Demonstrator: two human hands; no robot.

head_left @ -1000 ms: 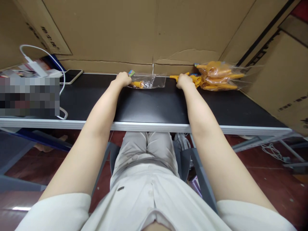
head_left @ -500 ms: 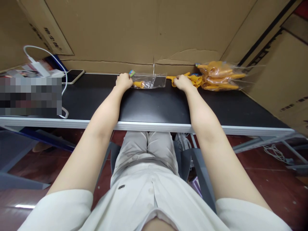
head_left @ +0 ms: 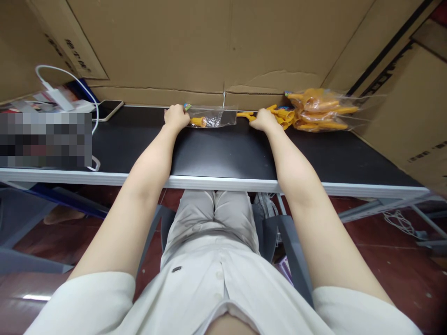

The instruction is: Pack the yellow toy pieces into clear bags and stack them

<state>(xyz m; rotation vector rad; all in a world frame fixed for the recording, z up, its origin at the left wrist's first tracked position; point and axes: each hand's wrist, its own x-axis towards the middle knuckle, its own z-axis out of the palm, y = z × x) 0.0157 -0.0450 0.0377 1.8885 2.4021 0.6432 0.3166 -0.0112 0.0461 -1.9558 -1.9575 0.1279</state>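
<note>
My left hand (head_left: 175,117) is closed on the left end of a small clear plastic bag (head_left: 213,118) lying flat at the far edge of the black table (head_left: 223,153). A small orange piece (head_left: 199,122) shows inside the bag near my fingers. My right hand (head_left: 264,120) is closed around a yellow-orange plastic piece (head_left: 244,114) whose tip points at the bag's right end. Several loose pieces of the same kind (head_left: 284,114) lie just right of that hand.
A clear bag full of orange pieces (head_left: 319,110) sits at the far right. A phone (head_left: 108,110) and a white charger with cable (head_left: 57,95) lie at the far left. Cardboard walls (head_left: 223,46) close off the back and right side.
My right hand has slid left with the yellow-orange piece toward the bag's open end. My left hand and the bag have shifted slightly left.
</note>
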